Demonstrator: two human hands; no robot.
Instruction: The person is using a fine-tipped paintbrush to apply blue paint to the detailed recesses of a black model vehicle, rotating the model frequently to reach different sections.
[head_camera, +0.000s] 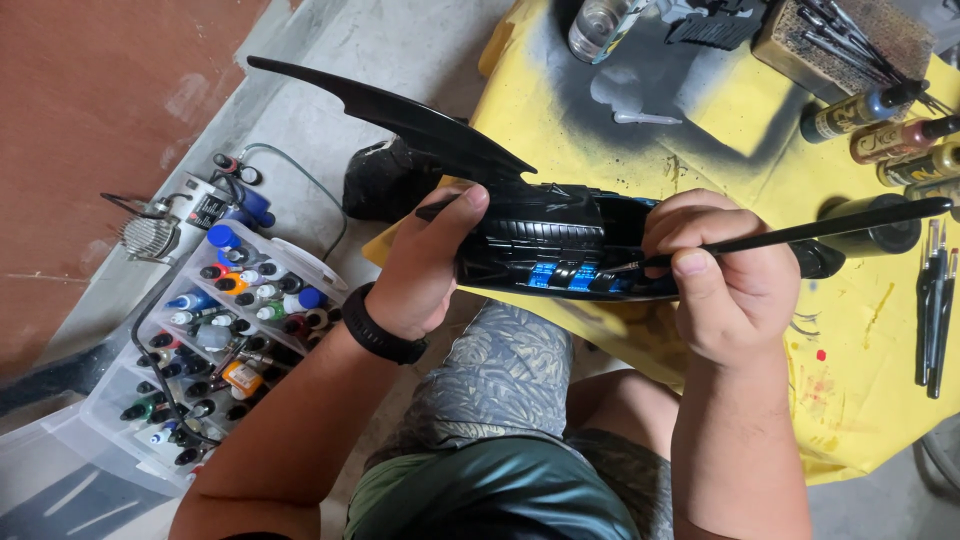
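Note:
My left hand (425, 265) grips a black model vehicle (545, 240) with a long pointed fin (400, 115) reaching up to the left and small blue panels (560, 277) on its side. A black band sits on that wrist. My right hand (725, 285) holds a thin black paintbrush (830, 228) like a pen, its tip touching the model just right of the blue panels. The model hangs above my lap, at the edge of a table covered in yellow paper (860, 350).
A clear plastic tray (215, 340) with several small paint bottles stands on the floor at left, with an airbrush (150, 232) behind it. On the yellow paper lie more brushes (935, 310), paint bottles (890, 125), a glass jar (600, 25) and a brush holder (840, 40).

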